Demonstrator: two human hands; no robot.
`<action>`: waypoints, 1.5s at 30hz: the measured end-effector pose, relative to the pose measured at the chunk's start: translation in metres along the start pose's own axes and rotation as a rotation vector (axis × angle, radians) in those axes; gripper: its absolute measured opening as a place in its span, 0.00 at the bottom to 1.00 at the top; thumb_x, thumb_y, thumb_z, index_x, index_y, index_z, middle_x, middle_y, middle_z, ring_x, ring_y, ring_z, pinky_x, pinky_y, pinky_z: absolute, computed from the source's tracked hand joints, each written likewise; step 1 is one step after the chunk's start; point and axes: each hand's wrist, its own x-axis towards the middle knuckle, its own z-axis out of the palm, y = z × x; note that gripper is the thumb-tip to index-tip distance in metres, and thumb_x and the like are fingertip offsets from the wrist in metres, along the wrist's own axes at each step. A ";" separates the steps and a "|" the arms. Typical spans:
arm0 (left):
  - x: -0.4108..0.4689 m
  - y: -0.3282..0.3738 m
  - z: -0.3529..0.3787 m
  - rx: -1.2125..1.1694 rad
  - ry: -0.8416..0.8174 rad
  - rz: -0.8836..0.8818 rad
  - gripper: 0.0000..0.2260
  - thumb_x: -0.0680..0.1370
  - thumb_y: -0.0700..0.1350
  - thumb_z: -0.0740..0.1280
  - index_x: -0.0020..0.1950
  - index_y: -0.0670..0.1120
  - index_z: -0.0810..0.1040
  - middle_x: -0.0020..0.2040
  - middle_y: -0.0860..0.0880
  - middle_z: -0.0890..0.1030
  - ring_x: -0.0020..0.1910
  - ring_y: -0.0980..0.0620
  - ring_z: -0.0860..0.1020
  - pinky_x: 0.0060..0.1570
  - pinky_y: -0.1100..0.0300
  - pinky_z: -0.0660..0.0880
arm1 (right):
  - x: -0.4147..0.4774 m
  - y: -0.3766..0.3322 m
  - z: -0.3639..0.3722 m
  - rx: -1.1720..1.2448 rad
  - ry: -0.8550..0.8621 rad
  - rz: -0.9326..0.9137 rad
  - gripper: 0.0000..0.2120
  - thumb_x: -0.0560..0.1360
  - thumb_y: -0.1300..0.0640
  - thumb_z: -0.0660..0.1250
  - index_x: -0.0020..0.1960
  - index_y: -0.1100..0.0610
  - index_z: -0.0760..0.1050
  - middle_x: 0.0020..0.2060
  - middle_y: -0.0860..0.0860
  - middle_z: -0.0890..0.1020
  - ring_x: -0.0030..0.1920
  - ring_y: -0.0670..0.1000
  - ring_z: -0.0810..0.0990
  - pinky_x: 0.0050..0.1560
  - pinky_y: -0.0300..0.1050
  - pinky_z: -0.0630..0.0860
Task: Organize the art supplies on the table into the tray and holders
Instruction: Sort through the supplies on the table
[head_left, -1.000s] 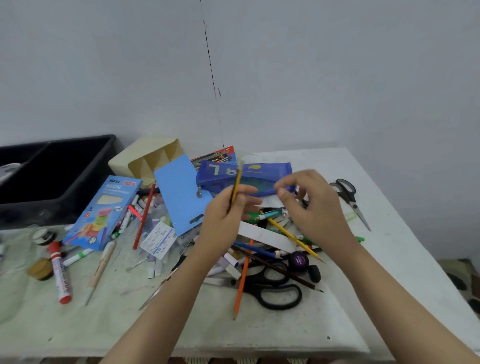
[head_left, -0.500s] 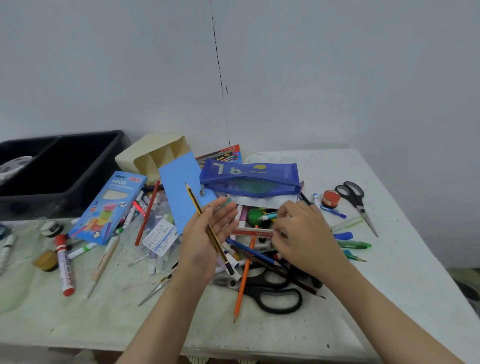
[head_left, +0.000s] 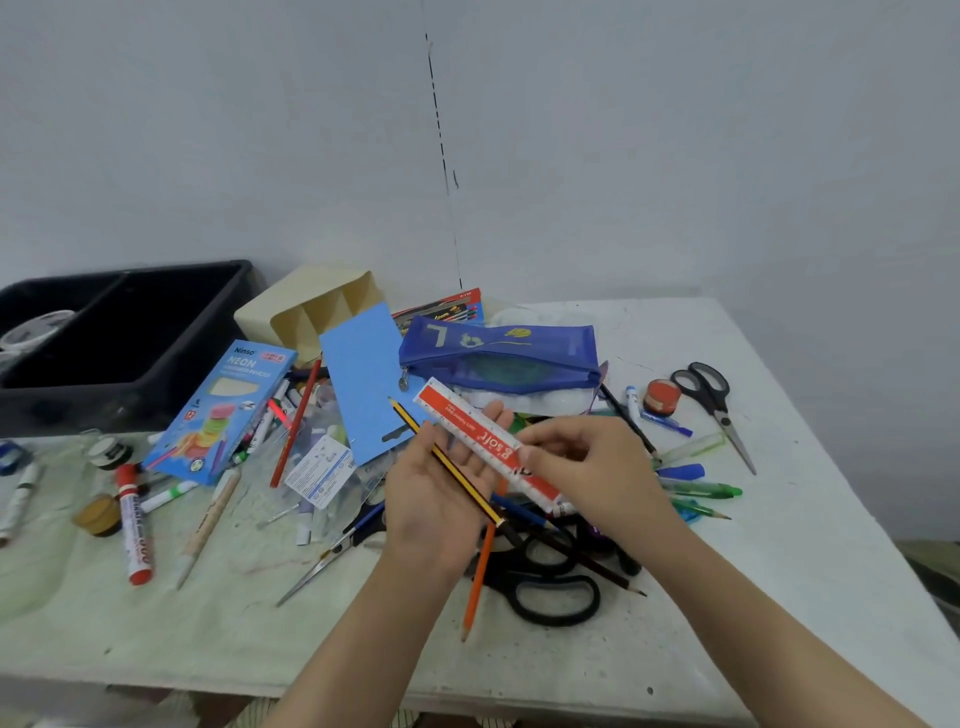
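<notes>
My left hand (head_left: 436, 509) is palm up over the pile, fingers straight, with a yellow-and-black pencil (head_left: 406, 417) lying across the palm. My right hand (head_left: 597, 467) pinches a red-and-white ruler (head_left: 467, 427) and lays it over my left fingers beside the pencil. A black divided tray (head_left: 130, 384) sits at the far left. A beige compartment holder (head_left: 311, 312) lies on its side behind the pile.
A blue mesh pouch (head_left: 498, 348), a blue card (head_left: 363, 374) and a neon pencil box (head_left: 223, 410) lie behind my hands. Black scissors (head_left: 556, 597) and an orange pencil (head_left: 478, 582) lie under my wrists. Grey-handled scissors (head_left: 711, 400) lie right, a red marker (head_left: 136, 525) left.
My right hand picked the red-and-white ruler out of the pile and brought it onto my left fingers. My left hand turned palm up, and the pencil now lies flat across it.
</notes>
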 end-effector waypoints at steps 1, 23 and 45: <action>-0.001 -0.001 0.002 -0.020 0.002 -0.020 0.15 0.81 0.46 0.56 0.60 0.38 0.74 0.56 0.38 0.81 0.54 0.44 0.81 0.46 0.53 0.81 | 0.000 0.001 0.004 -0.049 0.001 -0.011 0.04 0.70 0.58 0.73 0.42 0.49 0.82 0.32 0.46 0.83 0.32 0.41 0.79 0.38 0.35 0.76; 0.000 0.007 -0.013 0.103 -0.020 -0.046 0.13 0.81 0.44 0.55 0.60 0.39 0.74 0.55 0.40 0.82 0.54 0.45 0.81 0.54 0.52 0.76 | 0.037 -0.037 -0.018 -0.206 0.188 -0.512 0.05 0.74 0.56 0.68 0.49 0.54 0.79 0.35 0.40 0.79 0.38 0.40 0.77 0.41 0.29 0.69; 0.003 -0.011 -0.004 0.132 -0.082 -0.262 0.11 0.79 0.42 0.60 0.54 0.38 0.78 0.51 0.39 0.83 0.45 0.47 0.84 0.44 0.55 0.80 | 0.039 0.031 -0.052 -0.958 -0.303 -0.185 0.16 0.72 0.61 0.65 0.55 0.45 0.81 0.46 0.49 0.71 0.46 0.49 0.71 0.46 0.47 0.73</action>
